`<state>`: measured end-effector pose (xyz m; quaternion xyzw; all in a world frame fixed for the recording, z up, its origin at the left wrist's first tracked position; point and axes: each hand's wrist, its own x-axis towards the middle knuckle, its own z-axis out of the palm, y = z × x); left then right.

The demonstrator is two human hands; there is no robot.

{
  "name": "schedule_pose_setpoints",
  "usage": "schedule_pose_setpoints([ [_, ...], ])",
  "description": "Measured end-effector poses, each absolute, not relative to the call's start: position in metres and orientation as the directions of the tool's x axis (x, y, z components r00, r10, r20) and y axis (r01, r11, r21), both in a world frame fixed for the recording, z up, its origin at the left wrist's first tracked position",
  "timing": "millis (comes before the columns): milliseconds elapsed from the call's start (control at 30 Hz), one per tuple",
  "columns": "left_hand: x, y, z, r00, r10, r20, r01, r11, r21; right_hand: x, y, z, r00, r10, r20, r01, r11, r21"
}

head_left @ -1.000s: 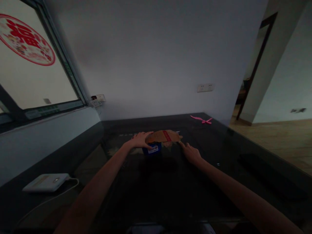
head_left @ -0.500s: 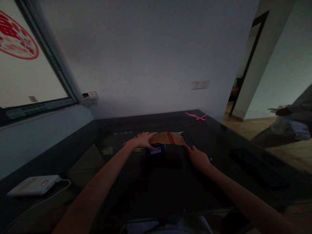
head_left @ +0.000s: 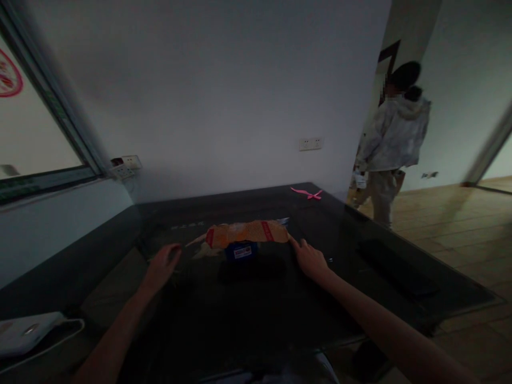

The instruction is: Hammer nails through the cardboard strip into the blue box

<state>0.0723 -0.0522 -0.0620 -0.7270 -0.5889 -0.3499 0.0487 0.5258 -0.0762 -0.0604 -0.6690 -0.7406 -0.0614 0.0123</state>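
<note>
Glossy black bench (head_left: 256,314) meets pale wall (head_left: 216,101). Elongated tan, red-banded packet (head_left: 245,233) lies across small blue box (head_left: 241,252). Left hand (head_left: 160,265): grip spread, near packet; right hand (head_left: 311,260) touches its right end, pinch unclear.

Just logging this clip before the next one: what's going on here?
A person at a glossy black table has an orange-brown packet with red bands lying across a small blue box. The right hand is at the packet's right end, seemingly touching it; the left hand is apart from it, off to its left. Another person is in the background.
</note>
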Motion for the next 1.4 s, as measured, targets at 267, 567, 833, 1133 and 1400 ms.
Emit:
schedule_pose_setpoints([
  [267,0.049,-0.049,-0.106,0.378,0.915,0.143,0.922,-0.386,0.037,0.530,-0.073,-0.064,-0.122,0.984,0.133,0.991,0.114,0.064],
  [567,0.087,-0.072,-0.089,0.436,0.900,-0.008,0.900,-0.435,0.021,0.533,-0.068,-0.066,-0.122,0.987,0.102,0.992,0.117,0.052],
  [833,0.138,-0.104,-0.078,0.642,0.766,-0.035,0.766,-0.638,0.082,0.533,-0.069,-0.066,-0.123,0.987,0.105,0.991,0.117,0.058],
  [1133,0.235,-0.133,-0.057,0.868,0.494,-0.045,0.495,-0.855,0.153,0.532,-0.068,-0.065,-0.110,0.991,0.077,0.993,0.106,0.055],
  [1400,0.279,-0.106,-0.064,0.844,0.531,0.071,0.503,-0.831,0.236,0.532,-0.069,-0.064,-0.117,0.988,0.097,0.992,0.112,0.063],
])
